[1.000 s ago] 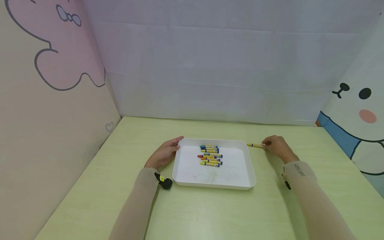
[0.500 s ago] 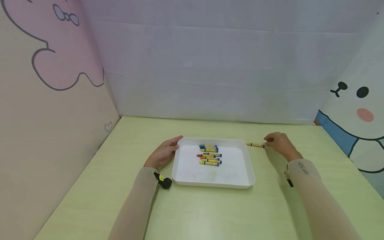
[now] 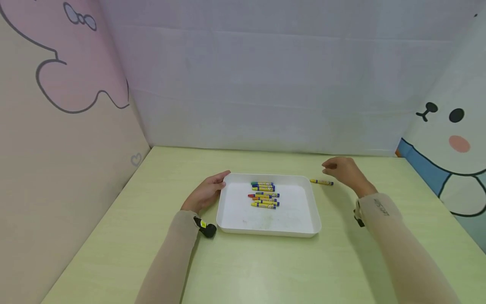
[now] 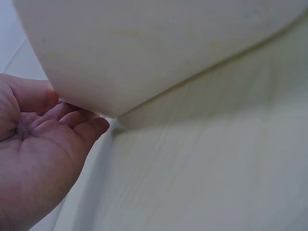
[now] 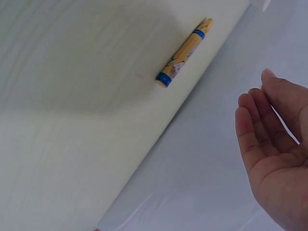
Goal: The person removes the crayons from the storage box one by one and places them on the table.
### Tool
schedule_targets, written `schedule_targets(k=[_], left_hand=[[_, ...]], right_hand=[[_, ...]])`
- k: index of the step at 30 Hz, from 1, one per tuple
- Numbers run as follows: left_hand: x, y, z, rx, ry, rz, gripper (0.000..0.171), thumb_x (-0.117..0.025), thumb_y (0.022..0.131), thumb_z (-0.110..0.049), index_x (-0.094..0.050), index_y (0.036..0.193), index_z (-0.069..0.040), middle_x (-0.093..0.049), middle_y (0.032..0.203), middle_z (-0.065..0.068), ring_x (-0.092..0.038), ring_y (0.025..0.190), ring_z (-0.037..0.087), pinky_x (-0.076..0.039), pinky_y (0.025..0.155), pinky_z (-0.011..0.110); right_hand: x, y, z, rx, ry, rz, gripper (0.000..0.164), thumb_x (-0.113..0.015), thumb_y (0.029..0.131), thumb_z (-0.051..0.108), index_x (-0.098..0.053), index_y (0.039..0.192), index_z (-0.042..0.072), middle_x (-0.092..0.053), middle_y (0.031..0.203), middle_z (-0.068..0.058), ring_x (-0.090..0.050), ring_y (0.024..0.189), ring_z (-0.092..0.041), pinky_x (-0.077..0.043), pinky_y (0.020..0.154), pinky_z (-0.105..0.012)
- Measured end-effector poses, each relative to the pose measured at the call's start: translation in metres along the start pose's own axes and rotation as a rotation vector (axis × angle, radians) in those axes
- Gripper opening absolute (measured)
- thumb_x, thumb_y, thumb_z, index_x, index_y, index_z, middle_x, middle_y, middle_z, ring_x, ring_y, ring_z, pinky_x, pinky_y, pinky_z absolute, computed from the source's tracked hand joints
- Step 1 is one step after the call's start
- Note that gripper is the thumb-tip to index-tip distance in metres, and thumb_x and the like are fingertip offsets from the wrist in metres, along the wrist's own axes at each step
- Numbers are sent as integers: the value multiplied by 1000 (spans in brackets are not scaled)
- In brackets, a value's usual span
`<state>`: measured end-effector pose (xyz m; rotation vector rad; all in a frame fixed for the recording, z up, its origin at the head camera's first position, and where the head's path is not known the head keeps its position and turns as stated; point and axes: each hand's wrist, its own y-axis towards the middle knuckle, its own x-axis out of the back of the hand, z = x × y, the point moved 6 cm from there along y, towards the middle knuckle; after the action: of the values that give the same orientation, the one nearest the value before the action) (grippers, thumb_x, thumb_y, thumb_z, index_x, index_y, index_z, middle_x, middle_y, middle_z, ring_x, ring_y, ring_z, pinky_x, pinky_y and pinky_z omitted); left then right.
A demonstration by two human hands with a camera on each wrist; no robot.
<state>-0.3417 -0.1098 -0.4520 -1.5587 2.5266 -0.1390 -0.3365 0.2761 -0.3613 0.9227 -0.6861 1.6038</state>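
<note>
A white shallow tray [image 3: 281, 223] stands on the table with several crayons [image 3: 264, 205] lying side by side in it, mostly yellow-wrapped with blue bands. At its left rim my left hand [image 3: 203, 194] grips the far corner; in the left wrist view the thumb and fingers [image 4: 91, 130] meet at the tray's edge [image 4: 120, 57]. One yellow crayon [image 3: 322, 182] lies on the table just right of the tray. Above and behind it hovers my right hand [image 3: 345, 174], fingers loosely bent and holding nothing. The right wrist view has this crayon [image 5: 184, 54] apart from the hand [image 5: 274, 139].
A pale wooden table [image 3: 243, 270] bears everything. A white sheet [image 3: 265, 93] rises at its back edge. Printed panels with cartoon figures flank it, a pink one [image 3: 87, 71] at left and a white bear [image 3: 455, 143] at right.
My right hand has let go of the yellow crayon, then lifted and moved back and left above it. The crayon stays on the table. My left hand keeps its place at the tray.
</note>
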Motion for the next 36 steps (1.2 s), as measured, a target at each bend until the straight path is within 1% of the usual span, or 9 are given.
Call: schedule_targets(k=[7,16,21,24,28,36], left_hand=[[1,1,0,4,2,9,54,-30,102,1,-18,154,-7,-18,160,12,-20,146,29,-19,120,43],[1,0,1,-1,-2,8,54,-29,102,1,-16,154,-6,-16,160,12,-18,147,28,-18,120,43],[1,1,2,-1,2,0,54,-30,102,1,-17,154,-7,-18,160,10,-19,147,27,-18,121,42],[2,1,3,0,7,-1,54,-29,102,1,-17,154,-7,-18,160,11,-19,147,28,-18,120,43],[4,2,5,9,0,-16,54,-31,102,1,-19,154,-8,-20,160,9,-21,146,26,-20,120,42],[2,-1,1,-9,9,2,54,-31,103,0,-17,154,-7,-18,160,11,-20,147,29,-18,120,43]], right_hand=[[-1,6,25,26,19,35,35,-59,96,14,-60,123,-7,-63,118,-27,-59,108,-40,-50,91,-52],[-9,14,44,38,43,92,33,-60,96,17,-63,122,-2,-66,116,-19,-61,107,-35,-51,90,-49],[-18,18,57,55,70,142,31,-61,94,18,-65,120,0,-67,116,-17,-62,107,-33,-52,89,-47],[-24,20,65,71,72,181,31,-63,94,17,-66,118,-1,-68,115,-17,-62,105,-32,-52,89,-46],[-33,22,75,71,73,228,31,-65,92,18,-67,117,0,-68,114,-16,-63,104,-30,-53,89,-45],[-52,27,82,51,81,313,28,-69,89,18,-70,112,2,-71,108,-10,-65,95,-19,-54,88,-41]])
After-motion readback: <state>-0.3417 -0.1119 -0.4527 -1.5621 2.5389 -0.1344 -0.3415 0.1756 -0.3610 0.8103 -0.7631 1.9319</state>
